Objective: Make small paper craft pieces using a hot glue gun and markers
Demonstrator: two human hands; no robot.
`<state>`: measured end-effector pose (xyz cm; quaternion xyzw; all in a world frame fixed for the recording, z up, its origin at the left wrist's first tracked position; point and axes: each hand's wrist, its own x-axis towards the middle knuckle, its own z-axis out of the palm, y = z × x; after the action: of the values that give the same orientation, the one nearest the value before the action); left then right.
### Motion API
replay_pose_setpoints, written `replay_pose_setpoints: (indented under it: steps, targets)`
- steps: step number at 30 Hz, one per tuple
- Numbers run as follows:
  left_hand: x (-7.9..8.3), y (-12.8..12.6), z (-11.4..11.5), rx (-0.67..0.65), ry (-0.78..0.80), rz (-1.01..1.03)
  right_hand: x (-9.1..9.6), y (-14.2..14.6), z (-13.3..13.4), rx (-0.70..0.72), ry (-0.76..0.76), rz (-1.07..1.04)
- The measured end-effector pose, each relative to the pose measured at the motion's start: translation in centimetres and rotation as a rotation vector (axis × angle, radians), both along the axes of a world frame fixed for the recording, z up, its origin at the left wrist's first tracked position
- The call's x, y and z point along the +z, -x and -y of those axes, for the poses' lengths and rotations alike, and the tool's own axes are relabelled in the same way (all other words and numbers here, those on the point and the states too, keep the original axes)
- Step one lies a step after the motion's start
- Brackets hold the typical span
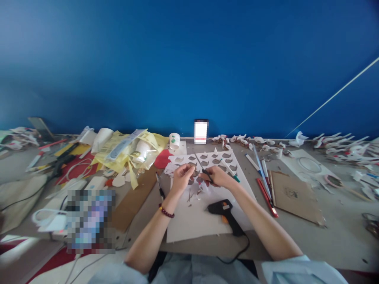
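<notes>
head view, the only one.

- left hand [184,175]: thumb and forefinger drawn toward each other; whether they pinch a small piece cannot be told. beaded bracelet [167,213] at the wrist.
- right hand [218,176]: fingers closed round black-handled scissors [208,176], slender blade pointing up and away, just beside the left fingertips.
- white paper piece with red marks [203,187]: just below the fingers, toward the body; partly hidden.
- white sheet with rows of small leaf-like shapes [182,223]: beneath both hands, reaching beyond the fingertips and back toward the body.
- small dark scraps [190,194]: nearer the body than the left fingers, on the sheet.
- black glue gun [220,207], orange trigger: nearer the body than the right fingers, lying on the sheet, its cord running toward the lap.
- green-capped marker [232,172]: right of the right fingers.
- black pen [160,186]: left of the left fingers.
- paper cup [174,141], green print: beyond the left fingers.

risks, as judged: a nicked left fingertip, should the blade slip so close by; a scorched right forearm or sheet, if the glue gun is hot and nudged; scraps lost, if a sleeve sweeps the sheet.
</notes>
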<state>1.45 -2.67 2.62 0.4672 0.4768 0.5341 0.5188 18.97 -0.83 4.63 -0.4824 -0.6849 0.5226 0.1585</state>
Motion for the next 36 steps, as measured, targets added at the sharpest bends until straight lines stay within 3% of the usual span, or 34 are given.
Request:
replay_pose_setpoints:
  steps: [5,14,23,27,32,36]
  targets:
    - [0.1,-0.3,0.0,0.015,0.051,0.012,-1.1,-0.7,-0.9,-0.107,0.014,-0.172]
    - [0.3,-0.4,0.1,0.031,0.077,0.009,-0.6,-2.3,-1.9,-0.165,-0.162,0.125]
    - [-0.4,-0.4,-0.1,-0.031,0.051,-0.038,-2.7,-2.6,-2.7,-0.231,-0.395,0.393]
    - [-0.5,-0.5,0.0,-0.040,0.049,-0.052,-3.3,-2.7,-2.6,-0.173,-0.445,0.423]
    - [-0.5,-0.5,0.0,-0.052,0.069,-0.073,-4.2,-2.5,-2.5,-0.244,-0.479,0.423]
    - [-0.6,-0.6,0.0,-0.085,0.042,-0.137,-4.7,-2.5,-2.8,-0.188,-0.523,0.466]
